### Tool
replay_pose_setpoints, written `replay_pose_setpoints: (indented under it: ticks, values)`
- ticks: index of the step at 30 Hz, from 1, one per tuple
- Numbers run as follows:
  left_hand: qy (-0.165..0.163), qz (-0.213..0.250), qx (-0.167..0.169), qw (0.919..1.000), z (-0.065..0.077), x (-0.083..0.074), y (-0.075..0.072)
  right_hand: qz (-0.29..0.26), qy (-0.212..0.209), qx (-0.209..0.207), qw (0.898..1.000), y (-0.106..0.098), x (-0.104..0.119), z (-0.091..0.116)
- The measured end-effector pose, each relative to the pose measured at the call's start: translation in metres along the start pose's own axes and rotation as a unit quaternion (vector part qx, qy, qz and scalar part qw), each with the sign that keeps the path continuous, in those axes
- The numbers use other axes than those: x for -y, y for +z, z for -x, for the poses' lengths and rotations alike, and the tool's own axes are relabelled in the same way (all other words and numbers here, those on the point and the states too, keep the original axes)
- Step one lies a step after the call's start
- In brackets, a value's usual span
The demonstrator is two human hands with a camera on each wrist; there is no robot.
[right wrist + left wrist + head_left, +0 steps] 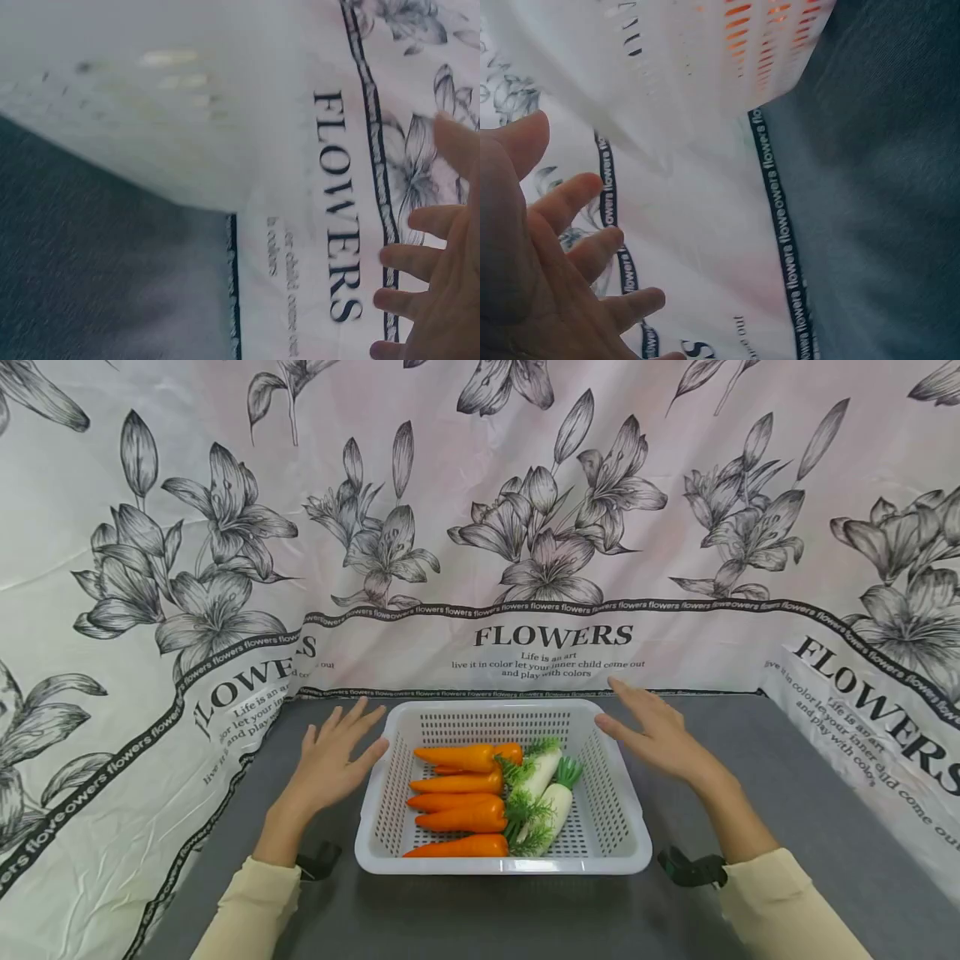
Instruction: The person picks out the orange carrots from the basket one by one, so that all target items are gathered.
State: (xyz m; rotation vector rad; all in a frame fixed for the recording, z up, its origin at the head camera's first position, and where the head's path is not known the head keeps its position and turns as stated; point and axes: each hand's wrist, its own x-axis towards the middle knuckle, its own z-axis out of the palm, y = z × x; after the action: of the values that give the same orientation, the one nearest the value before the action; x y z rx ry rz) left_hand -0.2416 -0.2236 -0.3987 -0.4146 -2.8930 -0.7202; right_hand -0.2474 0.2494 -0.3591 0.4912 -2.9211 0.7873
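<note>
A white perforated plastic basket [502,866] stands on the grey table in the head view. Several orange carrots [457,784] lie in its left half, stacked crosswise. White radishes [553,814] with green leafy tops lie to the right of the carrots. My left hand [327,768] is spread beside the basket's left rim, fingers apart and holding nothing. On the other side, my right hand [656,732] hovers by the right rim with its fingers extended. In both wrist views the hands' fingers are apart from the basket wall [682,67].
A grey cloth [750,752] covers the table. White sheeting [555,652] printed with flowers and lettering rises at the back and both sides. Dark straps [690,868] sit at both wrists, near cream sleeves [780,902].
</note>
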Motion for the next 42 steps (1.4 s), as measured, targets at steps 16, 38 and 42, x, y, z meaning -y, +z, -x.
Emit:
replay_pose_setpoints:
  ticks: [16,38,42]
  values:
    - [0.031,0.102,0.000,0.9943,0.001,0.008,0.027,0.005,-0.076,0.059,0.995,0.001,0.037,-0.024]
    - [0.043,0.224,-0.024,0.9734,0.002,0.021,0.042,-0.046,-0.223,0.154,0.961,0.052,0.079,-0.071]
    - [0.047,0.239,-0.024,0.9696,0.001,0.023,0.043,-0.039,-0.241,0.175,0.954,0.062,0.082,-0.078]
